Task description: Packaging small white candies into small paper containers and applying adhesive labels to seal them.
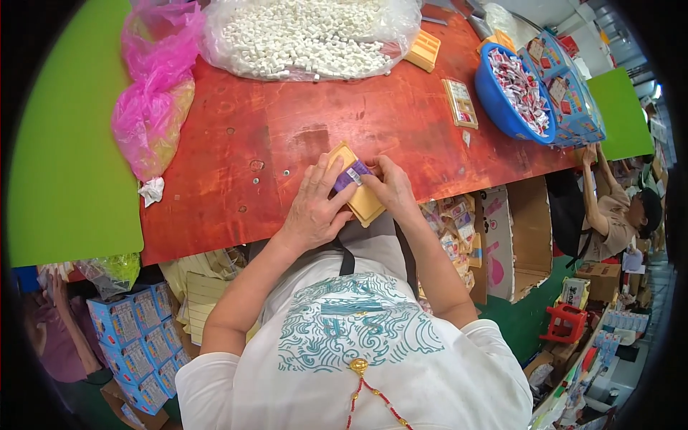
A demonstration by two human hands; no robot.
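A shallow yellow plastic case (pixel 368 203) with a purple label band and a barcode sits tilted at the table's near edge, over my lap. My left hand (pixel 312 203) grips its left side, fingers lying across the top and thumb by the label. On the other side, my right hand (pixel 389 188) holds the right edge, with its thumb and bent fingers at the end of the purple band (pixel 350 176). Parts of the case's sides are hidden under my fingers.
A clear bag of small white pieces (pixel 308 36) lies on the red table (pixel 236 136). Pink bag (pixel 154 86) left; blue basin of wrapped packets (pixel 510 97), patterned boxes (pixel 570 93) and open tray (pixel 459 102) right. A cardboard box (pixel 530 236) stands below. Co-workers are at both sides.
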